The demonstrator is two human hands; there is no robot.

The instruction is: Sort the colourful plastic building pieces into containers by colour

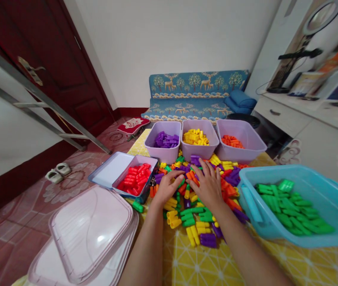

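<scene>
My left hand [168, 186] rests at the left of a mixed pile of plastic building pieces [193, 210], fingers and thumb slightly apart, fingertips by a green piece. Over the middle of the pile, my right hand [209, 183] has its fingers spread, with purple and orange pieces around them. Neither hand visibly holds a piece. The pile mixes green, yellow, purple and orange pieces, some joined in pairs or rows. Behind it stand three lilac bins: one with purple pieces [166, 140], one with yellow pieces [196, 137], one with orange pieces [232, 141].
Red pieces [136, 177] fill a box inside an opened case [106, 169] at left. Pale lids [94, 234] are stacked nearer me. At right, a blue tub [300, 172] contains green pieces [294, 210]. A yellow patterned cloth [198, 266] covers the table; a sofa [193, 107] stands behind.
</scene>
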